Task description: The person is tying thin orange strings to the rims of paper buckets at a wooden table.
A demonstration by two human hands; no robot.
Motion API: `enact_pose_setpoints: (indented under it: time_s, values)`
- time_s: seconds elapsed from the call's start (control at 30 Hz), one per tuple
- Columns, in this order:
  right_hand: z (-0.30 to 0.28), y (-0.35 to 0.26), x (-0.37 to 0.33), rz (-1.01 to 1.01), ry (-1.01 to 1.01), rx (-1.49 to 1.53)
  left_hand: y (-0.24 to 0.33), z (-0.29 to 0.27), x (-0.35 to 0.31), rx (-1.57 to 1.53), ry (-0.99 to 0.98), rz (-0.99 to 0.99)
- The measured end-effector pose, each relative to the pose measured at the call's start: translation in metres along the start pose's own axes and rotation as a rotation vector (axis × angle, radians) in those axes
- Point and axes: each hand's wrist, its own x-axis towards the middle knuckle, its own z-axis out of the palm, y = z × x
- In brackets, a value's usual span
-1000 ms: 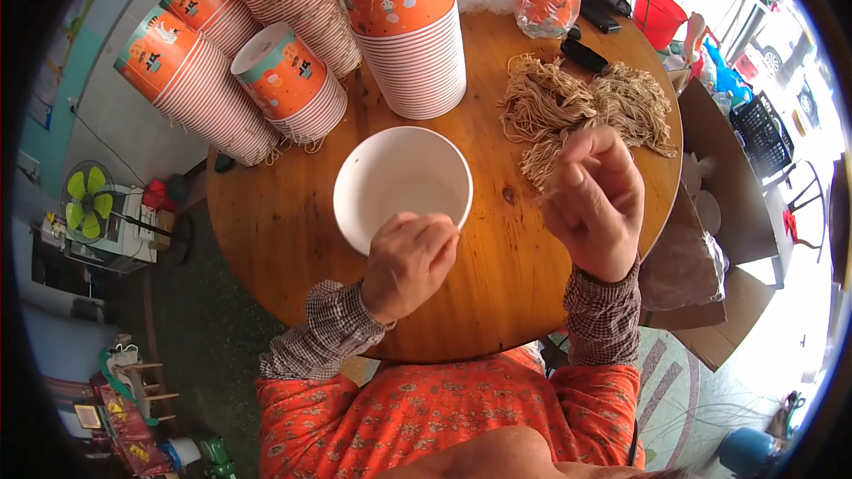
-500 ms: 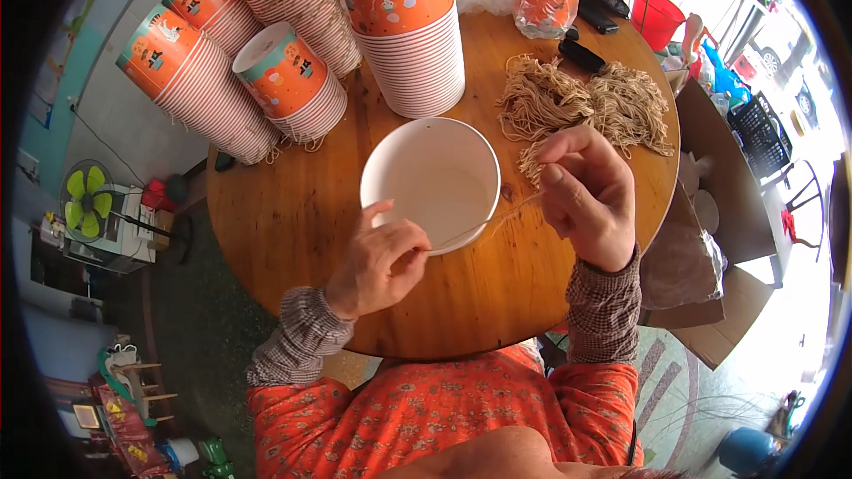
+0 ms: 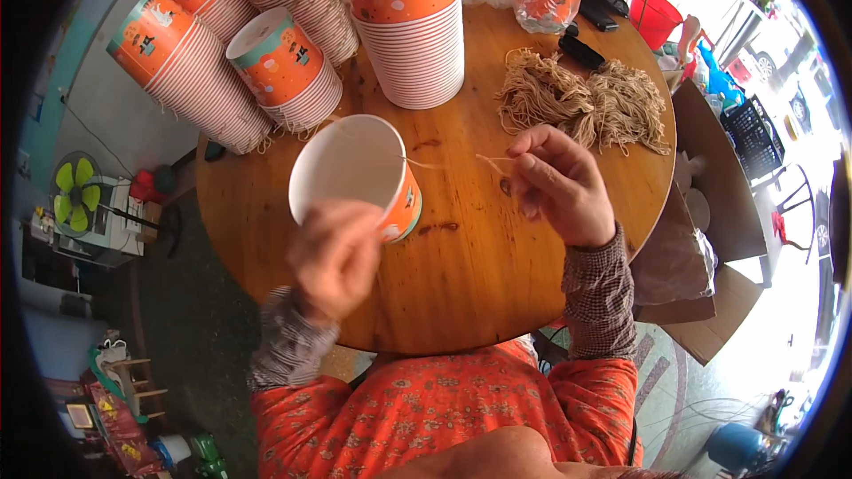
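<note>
A paper bucket (image 3: pixel 351 164), white inside and orange outside, stands tilted on the round wooden table with its mouth toward me. From a hole in its right side sticks a thin tan cord (image 3: pixel 422 164). My right hand (image 3: pixel 564 182), to the right of the bucket, pinches a tan cord between thumb and fingertips, a short piece pointing left. Whether the two pieces join, I cannot tell. Over the bucket's near rim is my left hand (image 3: pixel 335 257), smeared by motion, its fingers unclear. A heap of loose tan cords (image 3: pixel 581 102) lies beyond my right hand.
Several stacks of orange paper buckets (image 3: pixel 408 44) stand at the back and left of the table (image 3: pixel 479 293). A dark phone-like object (image 3: pixel 581 51) lies by the cords. Off the right edge is an open cardboard box (image 3: pixel 723 186); a green-bladed fan (image 3: pixel 78 188) stands at left.
The bucket has shifted left and tipped, now showing its orange outside. My left hand has moved left and down, off the cord. My right hand has moved slightly left, still pinching.
</note>
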Motion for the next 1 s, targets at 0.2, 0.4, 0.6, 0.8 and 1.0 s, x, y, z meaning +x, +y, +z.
enact_pose_setpoints:
  time_s: [0.2,0.4,0.6,0.8,1.0]
  values:
    - [0.026,0.026,0.006,0.116,-0.13,0.545,0.022,0.049,-0.026,-0.893,-0.151,-0.658]
    - [0.026,0.044,0.028,0.165,-0.14,0.603,-0.012,0.085,-0.037,-1.586,-0.218,-1.041]
    - [0.005,0.063,0.059,0.193,-0.025,0.43,-0.042,0.098,-0.021,-1.15,-0.361,-0.957]
    - [-0.023,0.097,0.066,0.181,0.125,0.02,-0.061,0.116,-0.043,-1.04,-0.259,-0.967]
    - [-0.014,0.107,0.063,-0.109,0.218,-0.501,-0.087,0.121,-0.053,-0.875,-0.324,-0.979]
